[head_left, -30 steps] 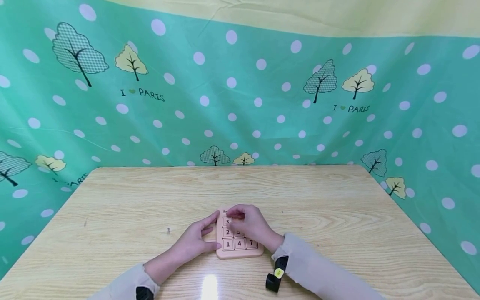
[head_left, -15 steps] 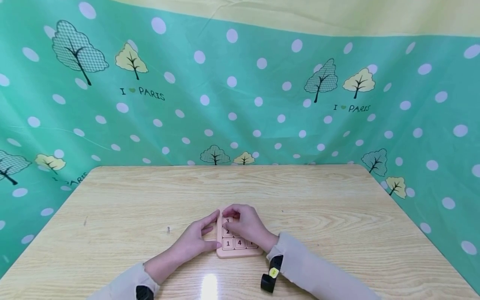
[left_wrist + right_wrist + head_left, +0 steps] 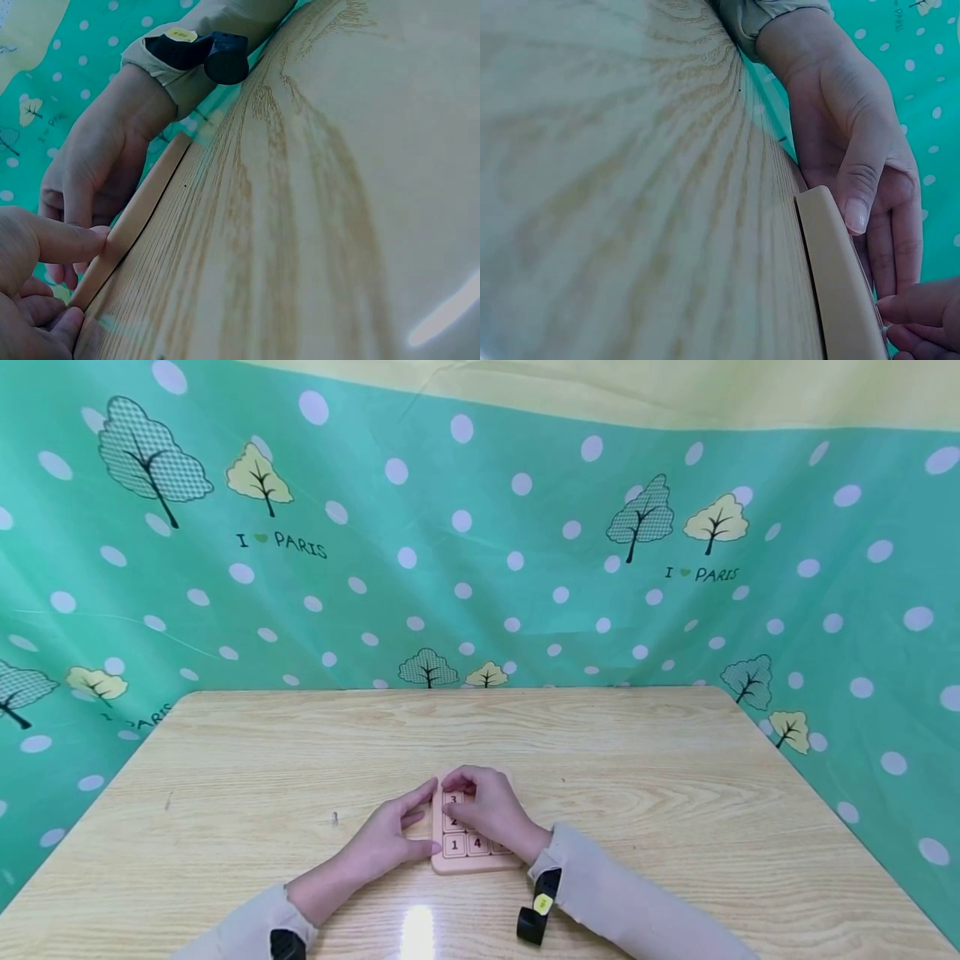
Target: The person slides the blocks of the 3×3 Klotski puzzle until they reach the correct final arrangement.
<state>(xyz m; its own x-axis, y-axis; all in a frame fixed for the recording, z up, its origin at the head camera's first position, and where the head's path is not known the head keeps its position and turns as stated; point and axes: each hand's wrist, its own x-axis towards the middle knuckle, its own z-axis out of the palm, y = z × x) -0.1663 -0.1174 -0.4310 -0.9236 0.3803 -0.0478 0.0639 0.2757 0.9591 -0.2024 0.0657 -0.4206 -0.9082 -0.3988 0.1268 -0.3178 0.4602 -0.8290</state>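
Note:
A pale pink number slide puzzle (image 3: 474,866) lies flat on the wooden table (image 3: 637,735). Tiles marked 1 (image 3: 454,845) and 4 (image 3: 477,843) show in its front row. My left hand (image 3: 381,839) rests along the puzzle's left edge, thumb at the near corner and index finger at the far one. The left wrist view shows that thumb touching the side wall (image 3: 135,217). Over the tiles, my right hand (image 3: 497,817) bends its thumb and fingers down around the 3 tile (image 3: 453,798), with a gap between them. It covers much of the middle and right tiles.
A green dotted curtain (image 3: 480,560) printed with trees hangs behind the table and along both sides. A black wrist camera (image 3: 532,925) sits at the right cuff, another (image 3: 287,943) at the left. A small dark mark (image 3: 334,817) lies left of the puzzle.
My right hand has shifted slightly left across the puzzle, from beside the 3 tile to around it, and now covers more of the 2 and 7 tiles. The left hand stays in place.

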